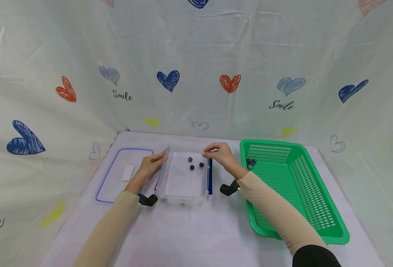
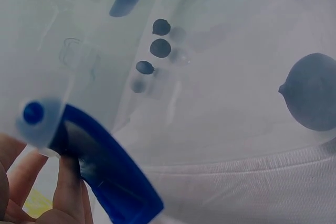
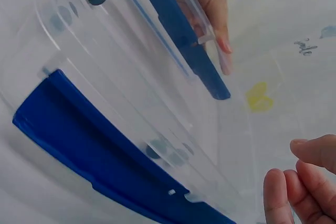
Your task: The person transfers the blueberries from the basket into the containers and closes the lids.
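A clear plastic box (image 1: 183,196) with blue side latches (image 1: 210,178) stands lidless on the table. Inside it lie three small dark balls (image 1: 192,167), also seen through its wall as dark balls (image 2: 160,48) in the left wrist view. My left hand (image 1: 147,168) holds the box's left side, its fingers (image 2: 68,187) by the hanging blue latch (image 2: 105,156). Over the far right corner of the box is my right hand (image 1: 219,154). Its fingers (image 3: 275,192) are loosely bent, thumb apart from them, and I see nothing between them.
A green slotted basket (image 1: 319,185) stands on the right, with several dark balls (image 1: 250,163) in its far left corner. To the left lies a clear lid with a blue rim (image 1: 106,174), a white rectangle (image 1: 127,173) on it. A heart-printed sheet (image 1: 196,104) hangs behind the table.
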The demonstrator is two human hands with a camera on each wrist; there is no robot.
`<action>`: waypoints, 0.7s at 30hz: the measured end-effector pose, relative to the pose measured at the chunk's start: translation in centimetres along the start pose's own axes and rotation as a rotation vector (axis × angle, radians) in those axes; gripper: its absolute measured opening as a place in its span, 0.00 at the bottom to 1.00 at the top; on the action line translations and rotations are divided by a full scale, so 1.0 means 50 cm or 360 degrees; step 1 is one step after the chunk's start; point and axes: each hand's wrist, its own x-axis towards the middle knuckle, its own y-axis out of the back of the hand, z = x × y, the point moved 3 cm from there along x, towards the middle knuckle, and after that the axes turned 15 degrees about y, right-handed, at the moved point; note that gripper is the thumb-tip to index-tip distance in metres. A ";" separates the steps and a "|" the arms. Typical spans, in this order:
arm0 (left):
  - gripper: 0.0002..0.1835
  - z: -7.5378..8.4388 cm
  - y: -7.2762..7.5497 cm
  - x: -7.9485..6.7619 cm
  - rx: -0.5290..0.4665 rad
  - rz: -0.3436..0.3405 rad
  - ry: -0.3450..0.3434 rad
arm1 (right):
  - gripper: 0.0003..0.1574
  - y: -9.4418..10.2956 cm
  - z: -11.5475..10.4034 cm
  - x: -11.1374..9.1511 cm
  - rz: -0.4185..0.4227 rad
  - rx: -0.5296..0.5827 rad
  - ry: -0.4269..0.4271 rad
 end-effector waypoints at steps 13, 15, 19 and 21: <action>0.30 -0.002 0.001 -0.001 -0.0004 0.0013 0.0006 | 0.18 0.094 -0.010 -0.013 0.0101 0.0217 -0.0027; 0.30 -0.003 0.001 0.000 0.0004 0.0015 0.0013 | 0.19 0.110 -0.010 -0.016 0.0126 0.0217 -0.0006; 0.30 -0.004 0.002 0.004 0.0009 0.0007 0.0019 | 0.23 0.142 -0.010 -0.021 0.0185 0.0210 0.0019; 0.31 -0.004 0.002 0.004 0.0011 -0.0003 0.0013 | 0.25 0.159 -0.008 -0.025 0.0203 0.0211 0.0023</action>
